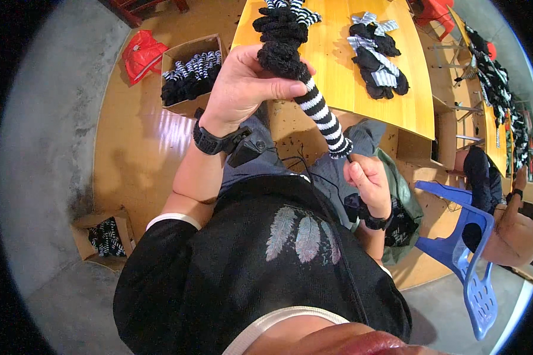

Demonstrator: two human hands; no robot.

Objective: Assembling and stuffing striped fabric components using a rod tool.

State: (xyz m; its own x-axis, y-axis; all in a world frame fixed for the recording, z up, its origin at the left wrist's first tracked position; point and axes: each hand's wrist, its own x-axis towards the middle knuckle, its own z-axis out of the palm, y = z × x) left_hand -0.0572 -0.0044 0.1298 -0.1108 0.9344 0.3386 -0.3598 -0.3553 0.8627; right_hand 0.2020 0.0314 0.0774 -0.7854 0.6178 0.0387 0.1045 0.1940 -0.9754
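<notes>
Your left hand [243, 89] is closed around a black-and-white striped sock [321, 112], high in the upper middle of the frame. Thumb and fingers are clamped on the sock where the stripes meet a bunched black mass, and that mass sticks up past your fist toward the top edge. Your right hand [368, 180] sits lower, just right of centre, with its fingers pinched together on the sock's lower cuff. The sock runs taut and slanted between the two hands, over your lap.

Judgement: the step in hand looks like stretching or straightening the sock. The next move likely calls for keeping the cuff pinched while the upper grip shifts along the fabric; a loose pinch could let the cuff slip.

Surface: a yellow wooden table [337, 65] fills the upper middle. More striped and black socks [376, 56] lie in a loose pile on it, well apart from your hands.

Room: a cardboard box [192, 71] of similar socks stands on the floor at upper left, with a red bag [141, 54] just beside it. A smaller box [103, 236] sits at lower left. A blue plastic chair [471, 254] stands at lower right, and another person's hand [518, 234] shows near the right edge.
</notes>
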